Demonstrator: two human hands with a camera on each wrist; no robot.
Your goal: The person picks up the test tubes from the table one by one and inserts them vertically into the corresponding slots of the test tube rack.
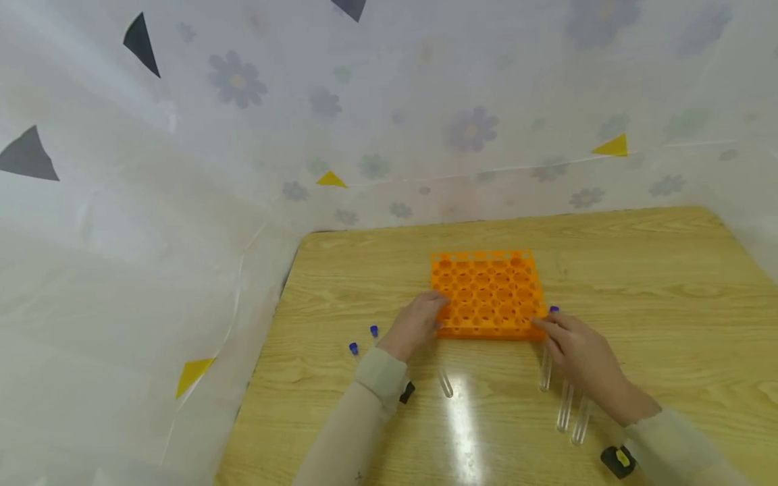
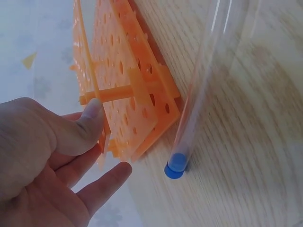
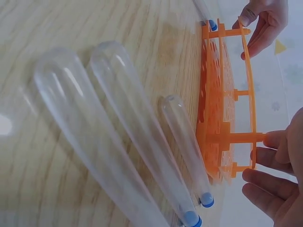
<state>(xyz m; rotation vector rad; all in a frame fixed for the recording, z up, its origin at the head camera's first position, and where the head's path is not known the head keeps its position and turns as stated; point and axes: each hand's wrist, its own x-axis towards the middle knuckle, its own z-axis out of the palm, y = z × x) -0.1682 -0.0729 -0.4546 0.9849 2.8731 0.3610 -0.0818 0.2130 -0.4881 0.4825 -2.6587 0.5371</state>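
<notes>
An orange test tube rack (image 1: pixel 486 333) with rows of round holes sits on the wooden table in the head view. At its near left corner, my left hand (image 1: pixel 416 325) pinches the upper plate between thumb and fingers. My right hand (image 1: pixel 583 361) grips the near right corner; the right wrist view shows its fingertips at the plate's edge. No tube stands in the rack's visible holes. Beside the rack in the left wrist view lies a clear test tube (image 2: pixel 201 94) with a blue cap. Three more tubes (image 3: pixel 137 123) lie by my right hand in the right wrist view.
Left of my left forearm, two blue caps (image 1: pixel 354 348) show, their tubes partly hidden by the sleeve. One tube's rounded end (image 1: pixel 446 385) points toward me between my arms. A patterned white curtain (image 1: pixel 425 121) stands behind the table's back edge.
</notes>
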